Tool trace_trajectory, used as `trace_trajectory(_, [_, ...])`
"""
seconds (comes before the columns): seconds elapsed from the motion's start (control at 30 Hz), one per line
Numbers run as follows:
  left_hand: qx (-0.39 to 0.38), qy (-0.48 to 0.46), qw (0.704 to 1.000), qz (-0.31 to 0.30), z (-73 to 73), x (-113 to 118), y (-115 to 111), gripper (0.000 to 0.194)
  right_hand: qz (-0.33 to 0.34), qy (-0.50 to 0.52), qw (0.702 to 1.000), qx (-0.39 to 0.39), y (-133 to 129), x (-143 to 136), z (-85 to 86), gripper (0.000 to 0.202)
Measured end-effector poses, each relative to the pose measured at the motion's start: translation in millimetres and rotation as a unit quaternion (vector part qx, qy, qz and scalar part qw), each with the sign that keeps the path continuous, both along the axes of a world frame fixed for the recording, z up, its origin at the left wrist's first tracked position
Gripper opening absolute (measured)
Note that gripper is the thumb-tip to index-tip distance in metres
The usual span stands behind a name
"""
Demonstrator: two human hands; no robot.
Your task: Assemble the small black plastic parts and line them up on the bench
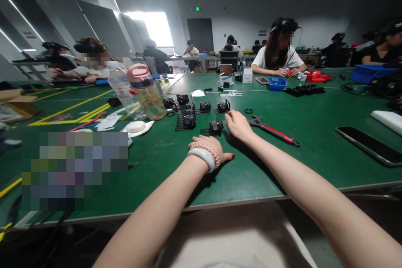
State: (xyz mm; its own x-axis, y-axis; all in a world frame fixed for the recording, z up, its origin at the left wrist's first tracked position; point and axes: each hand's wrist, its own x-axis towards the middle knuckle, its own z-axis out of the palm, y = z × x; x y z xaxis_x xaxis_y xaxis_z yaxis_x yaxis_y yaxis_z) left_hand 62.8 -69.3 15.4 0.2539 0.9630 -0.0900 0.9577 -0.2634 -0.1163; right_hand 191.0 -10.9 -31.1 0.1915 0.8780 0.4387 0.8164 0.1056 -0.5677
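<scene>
My left hand (210,150) lies palm down on the green table, fingers forward and thumb stretched to the right. Just beyond its fingers is a black part with a finned base (215,126). My right hand (239,125) rests to the right of that part, its bent fingertips close to another black part (223,106); whether they touch it I cannot tell. Nothing shows between its fingers. Farther left, several similar black parts (189,118) stand grouped together. Right of my right hand lies an adjustable wrench (276,133) with a red and black handle, and beyond it a black ring (248,110).
A pink-lidded bottle (147,96) and a clear bottle (121,86) stand left, near a white oval object (135,127). A phone (370,144) lies right. A blue tray (277,83) sits across the table (251,184), before a seated person (279,50).
</scene>
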Motion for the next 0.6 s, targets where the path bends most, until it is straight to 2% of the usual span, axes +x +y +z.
trace_trajectory(0.2, [-0.033, 0.011, 0.999, -0.031, -7.0, 7.3, -12.7, 0.105, -0.003, -0.005, 1.000, -0.017, 1.1, 1.0, -1.3, 0.031])
trace_trajectory(0.6, [-0.027, -0.002, 0.999, -0.016, -11.2, 6.5, -6.0, 0.105, -0.008, -0.017, 0.999, -0.029, 2.5, 2.5, -3.2, 0.032])
